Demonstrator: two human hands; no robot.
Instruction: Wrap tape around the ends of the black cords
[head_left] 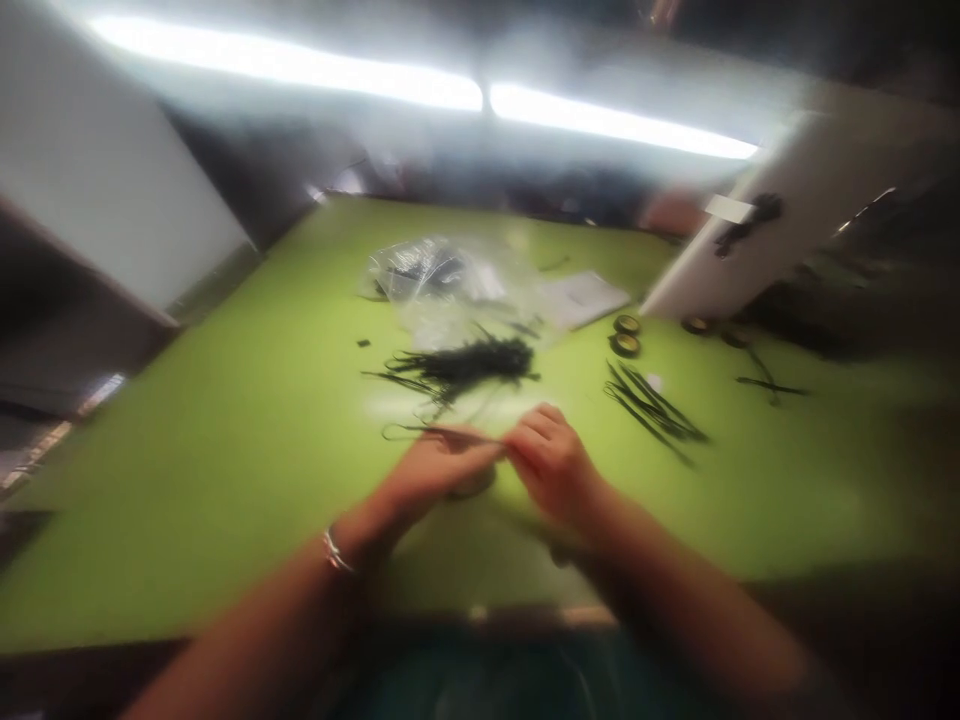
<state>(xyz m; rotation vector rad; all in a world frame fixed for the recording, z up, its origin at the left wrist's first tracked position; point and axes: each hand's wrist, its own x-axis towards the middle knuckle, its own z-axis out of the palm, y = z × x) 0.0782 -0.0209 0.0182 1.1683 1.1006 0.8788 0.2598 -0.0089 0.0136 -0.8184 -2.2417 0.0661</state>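
Between my two hands runs a thin dark looped cord (420, 431), its loop end sticking out to the left. My left hand (442, 465) is closed on the cord, thumb stretched toward the right. Fingers curled, my right hand (547, 455) pinches the cord's other end, and the two hands meet there. A brownish round thing, partly hidden, shows under my left hand. Just beyond lies a tangled bundle of dark cords (480, 365). Several separate dark cords (652, 405) lie to the right of my right hand.
On the green tabletop (247, 430), a clear plastic bag (435, 275) with dark contents lies behind the bundle, beside a white packet (585, 298). Small black tape rolls (625, 344) sit near a pale upright panel (735, 240). Another panel (112, 160) stands at left; bright tube lights hang above.
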